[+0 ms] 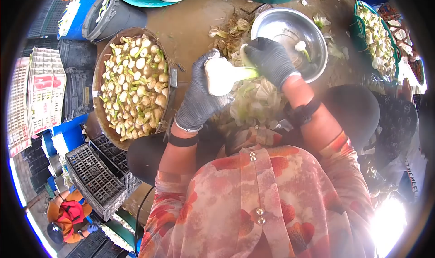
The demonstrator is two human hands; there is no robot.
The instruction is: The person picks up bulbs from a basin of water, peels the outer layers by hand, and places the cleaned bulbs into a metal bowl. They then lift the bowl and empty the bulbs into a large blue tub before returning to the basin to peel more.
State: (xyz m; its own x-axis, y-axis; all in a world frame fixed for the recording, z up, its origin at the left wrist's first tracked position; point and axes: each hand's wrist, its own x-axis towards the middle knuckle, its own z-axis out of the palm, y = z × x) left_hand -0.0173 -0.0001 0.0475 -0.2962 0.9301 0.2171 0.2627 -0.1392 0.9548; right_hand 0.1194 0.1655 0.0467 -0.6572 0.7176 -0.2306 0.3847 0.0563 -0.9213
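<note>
My left hand (pixel 199 93), in a grey glove, is wrapped round a large white garlic bulb (pixel 218 76) with a pale green stalk (pixel 244 73). The gloved right hand (pixel 270 59) is closed at the far end of that stalk; a pale strip, perhaps skin, shows at its fingertips. Beyond this hand stands a shiny metal bowl (pixel 320 54) with one small garlic bulb (pixel 301 46) in it. Beneath both hands lies a heap of loose garlic skins (pixel 256 102).
A round tub (pixel 96 83) full of garlic bulbs stands at left, near black crates (pixel 95 167) and a grey bucket (pixel 122 20). A green basket (pixel 358 34) of garlic is at right. Another person (pixel 68 215) works at lower left.
</note>
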